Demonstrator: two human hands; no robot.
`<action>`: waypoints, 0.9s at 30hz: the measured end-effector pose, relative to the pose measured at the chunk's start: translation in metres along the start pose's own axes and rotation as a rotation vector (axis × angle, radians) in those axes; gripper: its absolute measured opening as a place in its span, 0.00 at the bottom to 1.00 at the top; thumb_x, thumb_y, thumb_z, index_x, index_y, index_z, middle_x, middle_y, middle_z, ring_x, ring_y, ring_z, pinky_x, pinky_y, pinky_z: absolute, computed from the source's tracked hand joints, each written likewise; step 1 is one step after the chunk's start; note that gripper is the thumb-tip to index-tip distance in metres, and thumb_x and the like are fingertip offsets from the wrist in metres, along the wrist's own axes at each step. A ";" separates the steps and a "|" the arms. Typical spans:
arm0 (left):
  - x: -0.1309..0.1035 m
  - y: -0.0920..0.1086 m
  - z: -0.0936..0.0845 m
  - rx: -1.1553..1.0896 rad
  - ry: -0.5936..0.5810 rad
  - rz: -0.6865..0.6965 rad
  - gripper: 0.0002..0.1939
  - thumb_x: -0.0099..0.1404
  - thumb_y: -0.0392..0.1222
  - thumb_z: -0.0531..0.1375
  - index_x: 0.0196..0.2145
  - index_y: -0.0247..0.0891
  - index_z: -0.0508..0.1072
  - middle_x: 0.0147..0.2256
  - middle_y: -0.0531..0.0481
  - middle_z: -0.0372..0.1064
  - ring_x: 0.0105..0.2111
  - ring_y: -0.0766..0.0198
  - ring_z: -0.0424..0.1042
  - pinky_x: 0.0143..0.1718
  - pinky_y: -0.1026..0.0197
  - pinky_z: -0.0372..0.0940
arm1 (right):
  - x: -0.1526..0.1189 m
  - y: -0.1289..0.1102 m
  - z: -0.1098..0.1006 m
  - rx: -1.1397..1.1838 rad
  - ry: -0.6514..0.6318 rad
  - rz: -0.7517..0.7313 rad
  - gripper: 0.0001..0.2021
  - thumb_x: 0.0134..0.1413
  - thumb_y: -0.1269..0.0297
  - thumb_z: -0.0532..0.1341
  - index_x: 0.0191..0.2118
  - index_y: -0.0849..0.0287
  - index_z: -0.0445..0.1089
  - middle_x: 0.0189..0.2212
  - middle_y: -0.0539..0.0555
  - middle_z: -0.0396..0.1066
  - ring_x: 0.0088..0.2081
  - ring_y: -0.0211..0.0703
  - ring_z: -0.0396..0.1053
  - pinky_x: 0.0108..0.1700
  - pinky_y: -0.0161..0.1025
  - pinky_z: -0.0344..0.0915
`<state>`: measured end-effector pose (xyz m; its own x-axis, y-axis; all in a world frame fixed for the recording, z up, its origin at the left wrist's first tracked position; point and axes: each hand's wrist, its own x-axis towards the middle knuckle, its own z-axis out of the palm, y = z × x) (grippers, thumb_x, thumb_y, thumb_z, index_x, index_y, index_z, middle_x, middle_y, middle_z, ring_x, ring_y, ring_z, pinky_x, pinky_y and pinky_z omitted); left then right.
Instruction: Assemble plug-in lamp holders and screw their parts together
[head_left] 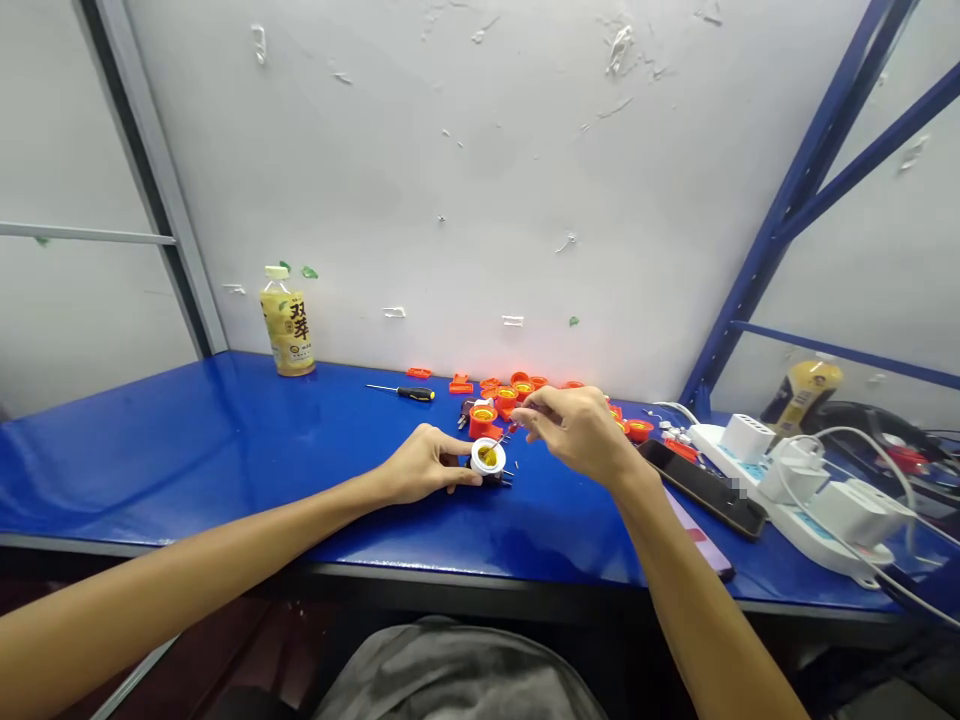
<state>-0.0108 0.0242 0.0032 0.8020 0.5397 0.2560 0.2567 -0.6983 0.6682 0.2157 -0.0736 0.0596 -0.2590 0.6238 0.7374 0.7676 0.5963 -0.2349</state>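
Note:
My left hand (427, 464) holds a small round white socket (488, 457) with a yellowish inside, its fingers closed around the left side. Metal prongs stick out to the right from the dark base under it. Above and right of the socket is my right hand (574, 425), fingers pinched on a thin red-handled tool (510, 432). The tool's thin shaft slants down into the socket's opening. Just behind the socket stands an orange-red round part (484, 420) with a yellow inside.
Several orange parts (523, 385) lie along the wall. A black-and-yellow screwdriver (416, 394) and a drink bottle (288, 325) are further left. At right are a dark phone (705, 490), a pink-screened phone (699, 535) and a white power strip (817, 540) with chargers and cables.

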 end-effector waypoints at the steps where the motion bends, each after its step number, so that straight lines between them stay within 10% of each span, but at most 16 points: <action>1: 0.000 0.000 0.000 0.013 0.008 0.015 0.18 0.61 0.52 0.67 0.42 0.36 0.82 0.18 0.55 0.68 0.18 0.70 0.65 0.23 0.71 0.57 | 0.000 -0.001 0.000 -0.034 0.009 -0.017 0.15 0.65 0.57 0.60 0.29 0.60 0.72 0.20 0.50 0.72 0.20 0.36 0.67 0.27 0.34 0.62; 16: -0.002 -0.003 0.004 0.028 0.085 0.043 0.19 0.58 0.52 0.69 0.43 0.36 0.82 0.14 0.57 0.64 0.15 0.71 0.61 0.20 0.70 0.55 | -0.001 -0.004 0.000 0.143 0.064 0.066 0.16 0.59 0.58 0.64 0.24 0.59 0.66 0.14 0.47 0.68 0.16 0.34 0.65 0.22 0.32 0.61; 27: 0.000 0.005 0.003 -0.330 -0.104 0.015 0.22 0.64 0.50 0.64 0.51 0.34 0.76 0.29 0.50 0.72 0.22 0.69 0.67 0.25 0.68 0.65 | -0.008 0.002 -0.020 0.275 0.145 0.149 0.13 0.60 0.58 0.64 0.28 0.61 0.72 0.15 0.48 0.68 0.16 0.35 0.67 0.21 0.32 0.64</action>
<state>-0.0074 0.0198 0.0040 0.8592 0.4682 0.2060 0.0699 -0.5065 0.8594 0.2307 -0.0879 0.0657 -0.0550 0.6481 0.7596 0.5986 0.6303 -0.4944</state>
